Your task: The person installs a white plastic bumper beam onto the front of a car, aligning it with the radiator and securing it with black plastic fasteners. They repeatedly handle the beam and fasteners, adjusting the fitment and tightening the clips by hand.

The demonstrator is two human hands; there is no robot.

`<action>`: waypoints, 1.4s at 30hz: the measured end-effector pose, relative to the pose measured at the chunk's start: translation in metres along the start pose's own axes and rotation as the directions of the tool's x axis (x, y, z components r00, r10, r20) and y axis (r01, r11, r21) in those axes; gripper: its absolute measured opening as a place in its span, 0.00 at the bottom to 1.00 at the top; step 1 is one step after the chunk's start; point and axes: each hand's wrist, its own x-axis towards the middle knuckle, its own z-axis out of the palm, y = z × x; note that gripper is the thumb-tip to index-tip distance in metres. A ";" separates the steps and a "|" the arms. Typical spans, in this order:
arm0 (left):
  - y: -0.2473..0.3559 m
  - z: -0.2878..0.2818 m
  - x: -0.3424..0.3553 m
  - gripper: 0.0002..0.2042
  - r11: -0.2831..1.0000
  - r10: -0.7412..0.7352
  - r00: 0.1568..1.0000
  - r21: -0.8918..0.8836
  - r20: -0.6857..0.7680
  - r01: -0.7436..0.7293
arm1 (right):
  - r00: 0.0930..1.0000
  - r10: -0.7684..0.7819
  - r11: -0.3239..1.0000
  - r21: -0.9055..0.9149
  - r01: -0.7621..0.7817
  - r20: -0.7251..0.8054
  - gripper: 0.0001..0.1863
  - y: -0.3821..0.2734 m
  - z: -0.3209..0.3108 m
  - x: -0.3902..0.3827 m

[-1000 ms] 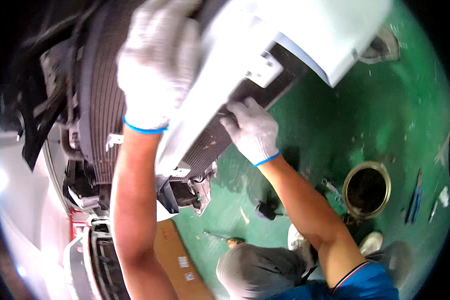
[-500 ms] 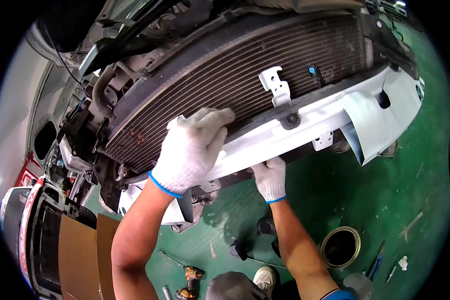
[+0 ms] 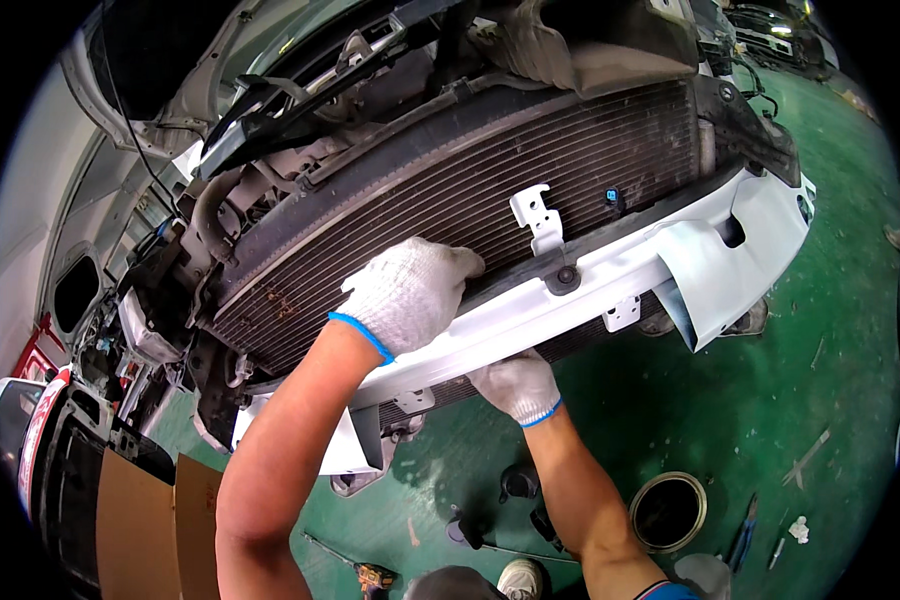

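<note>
A long white bumper beam (image 3: 510, 338) runs across the front of a dark finned radiator (image 3: 400, 215). My left hand (image 3: 410, 295), in a white knit glove with a blue cuff, lies over the beam's upper edge. Its fingers are bent together toward the gap at the radiator, with their tips partly hidden. Under the beam's lower edge is my gloved right hand (image 3: 522, 388), its fingers mostly covered by the beam. To the right of my left hand, a white bracket (image 3: 538, 218) stands upright behind the beam, near a dark bolted tab (image 3: 565, 277).
On the green floor (image 3: 750, 400) are an open round tin (image 3: 668, 512), blue-handled pliers (image 3: 744, 535), a cordless drill (image 3: 374, 577) and a black round part (image 3: 518, 482). A cardboard box (image 3: 135, 520) stands at the lower left. Engine-bay parts rise behind the radiator.
My left hand has shifted right along the beam, closer to the bracket. My right hand has slid slightly left beneath it. The view has tilted, so the car sits lower in the picture.
</note>
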 end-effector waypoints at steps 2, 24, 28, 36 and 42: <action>0.005 -0.003 0.010 0.15 0.999 0.009 1.000 -0.047 0.004 -0.008 | 0.971 -0.100 0.801 -0.596 -0.052 -0.219 0.25 -0.012 -0.051 0.002; 0.013 -0.028 0.001 0.10 0.963 0.071 0.980 0.270 -0.183 -0.019 | 0.990 -0.113 0.977 -0.189 0.095 -0.084 0.32 -0.011 -0.042 -0.003; 0.025 -0.023 0.003 0.12 0.987 0.058 0.926 0.163 -0.374 0.004 | 1.000 0.017 0.985 -0.172 -0.019 -0.016 0.31 -0.029 0.013 -0.020; 0.018 0.020 0.008 0.14 0.443 -0.424 0.881 -0.896 -0.213 -0.003 | 0.931 0.104 0.722 -0.617 -0.313 -0.351 0.30 -0.072 0.027 -0.056; 0.032 0.048 0.012 0.13 0.457 -0.447 0.863 -0.890 -0.236 -0.007 | 0.935 0.101 0.639 -0.698 -0.323 -0.340 0.32 -0.093 0.045 -0.068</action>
